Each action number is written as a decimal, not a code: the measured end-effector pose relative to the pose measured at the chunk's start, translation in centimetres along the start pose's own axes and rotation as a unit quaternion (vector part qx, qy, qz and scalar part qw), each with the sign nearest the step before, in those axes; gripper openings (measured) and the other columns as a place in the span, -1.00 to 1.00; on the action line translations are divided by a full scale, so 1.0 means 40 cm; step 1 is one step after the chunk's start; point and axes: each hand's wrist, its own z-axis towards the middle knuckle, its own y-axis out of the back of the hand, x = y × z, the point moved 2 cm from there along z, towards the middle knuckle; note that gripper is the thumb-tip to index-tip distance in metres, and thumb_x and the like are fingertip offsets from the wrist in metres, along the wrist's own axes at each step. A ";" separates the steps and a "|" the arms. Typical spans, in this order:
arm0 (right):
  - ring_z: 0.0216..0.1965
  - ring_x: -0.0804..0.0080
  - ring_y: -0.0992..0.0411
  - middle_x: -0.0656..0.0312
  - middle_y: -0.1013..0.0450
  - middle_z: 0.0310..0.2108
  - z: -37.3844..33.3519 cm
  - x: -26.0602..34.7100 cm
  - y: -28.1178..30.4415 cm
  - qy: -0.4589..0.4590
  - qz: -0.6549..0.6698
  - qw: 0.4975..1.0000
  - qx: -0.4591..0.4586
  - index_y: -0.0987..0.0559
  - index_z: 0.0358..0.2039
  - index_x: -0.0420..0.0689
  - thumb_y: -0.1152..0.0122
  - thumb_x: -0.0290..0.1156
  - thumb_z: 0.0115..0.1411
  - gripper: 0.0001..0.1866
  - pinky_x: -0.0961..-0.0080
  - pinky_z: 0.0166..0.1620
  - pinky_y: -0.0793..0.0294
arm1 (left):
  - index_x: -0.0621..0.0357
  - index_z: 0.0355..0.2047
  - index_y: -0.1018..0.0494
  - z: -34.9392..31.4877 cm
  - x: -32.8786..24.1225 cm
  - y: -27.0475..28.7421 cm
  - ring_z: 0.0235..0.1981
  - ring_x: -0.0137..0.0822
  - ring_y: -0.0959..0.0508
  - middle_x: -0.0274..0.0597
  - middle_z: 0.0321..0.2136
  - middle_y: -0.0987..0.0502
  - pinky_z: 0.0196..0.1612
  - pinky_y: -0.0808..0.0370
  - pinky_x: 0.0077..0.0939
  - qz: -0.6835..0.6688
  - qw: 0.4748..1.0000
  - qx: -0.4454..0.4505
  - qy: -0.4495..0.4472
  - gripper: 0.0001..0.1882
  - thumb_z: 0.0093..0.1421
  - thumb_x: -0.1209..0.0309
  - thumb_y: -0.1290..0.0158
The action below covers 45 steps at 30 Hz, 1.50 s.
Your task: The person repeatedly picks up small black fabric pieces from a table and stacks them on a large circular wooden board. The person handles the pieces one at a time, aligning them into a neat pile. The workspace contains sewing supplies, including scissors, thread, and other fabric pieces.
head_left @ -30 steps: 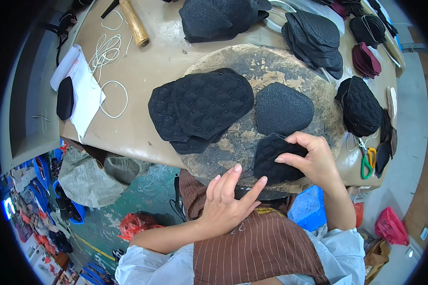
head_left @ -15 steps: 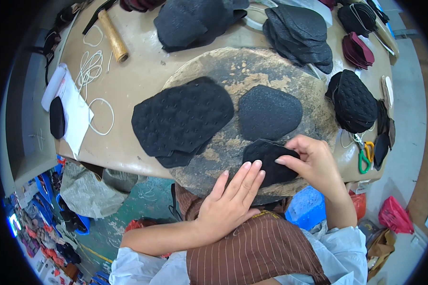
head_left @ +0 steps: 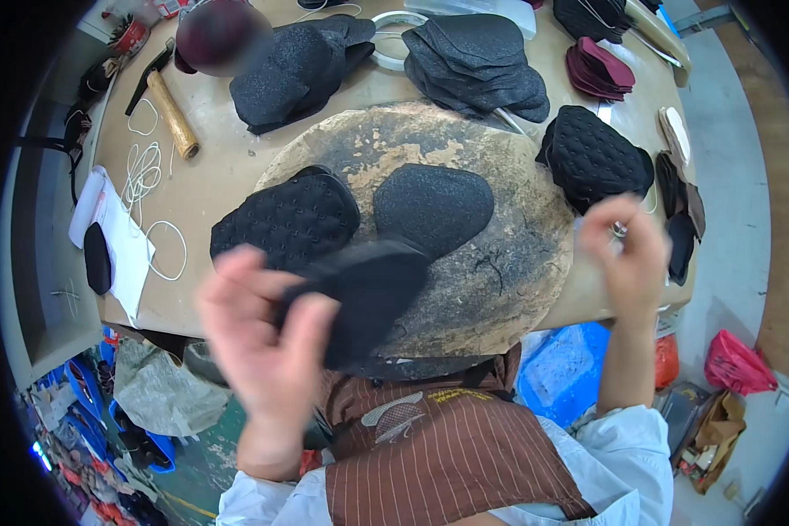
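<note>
My left hand (head_left: 267, 337) is raised at the near left of the round worn board (head_left: 517, 263), thumb and fingers closed on a rounded black fabric piece (head_left: 373, 302). That piece is tilted and slightly blurred. Behind it on the board lie a stack of black dimpled fabric pieces (head_left: 294, 215) and a smooth dark grey rounded piece (head_left: 434, 206). My right hand (head_left: 627, 250) is at the board's right, over the spot where scissors lay earlier. Its fingers are curled and smeared by motion. A small metallic bit shows among them; whether they grip it I cannot tell.
Stacks of dark pieces (head_left: 478, 66) stand along the back, with a maroon stack (head_left: 598, 68) at back right. Right of the board is a black dimpled stack (head_left: 598, 158). A wooden-handled hammer (head_left: 174, 116), white cord (head_left: 142, 175) and paper (head_left: 118, 250) lie at left.
My left hand has lifted the black fabric piece off the board's near edge and moved left. My right hand has let go of it and moved right. The view has shifted.
</note>
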 end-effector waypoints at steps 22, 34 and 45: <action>-0.07 0.15 -0.37 0.15 -0.42 -0.12 0.073 -0.073 0.021 0.113 -0.405 0.889 -0.181 -0.52 -0.04 -0.11 -0.37 -0.32 0.03 -0.55 0.25 0.04 -0.30 | 0.26 -0.36 -0.53 -0.011 0.046 -0.183 -0.32 -0.23 -0.58 -0.19 -0.32 -0.58 -0.25 -0.49 -0.37 0.395 0.848 0.211 -0.286 -0.80 -0.05 0.48 -0.14; -0.30 0.65 -0.43 0.29 -0.48 -0.32 -0.042 0.058 -0.078 -0.158 0.272 0.921 0.232 -0.54 -0.24 -0.29 -0.20 -0.61 0.16 -0.86 0.67 -0.22 -0.45 | 0.00 0.03 -0.46 -0.270 0.094 -0.067 0.12 0.10 -0.25 0.27 0.14 -0.16 0.10 -0.24 0.04 0.433 0.854 0.200 -0.206 -0.34 -0.12 0.12 -0.32; -0.36 0.75 -0.40 0.38 -0.48 -0.42 -0.071 0.013 -0.231 -0.203 0.170 0.931 0.252 -0.53 -0.33 -0.28 -0.27 -0.60 0.12 -0.88 0.74 -0.30 -0.42 | -0.17 0.04 -0.46 -0.271 0.112 -0.054 0.14 -0.07 -0.29 0.11 0.15 -0.23 0.14 -0.20 -0.12 0.424 0.865 0.195 -0.186 -0.38 -0.10 0.15 -0.30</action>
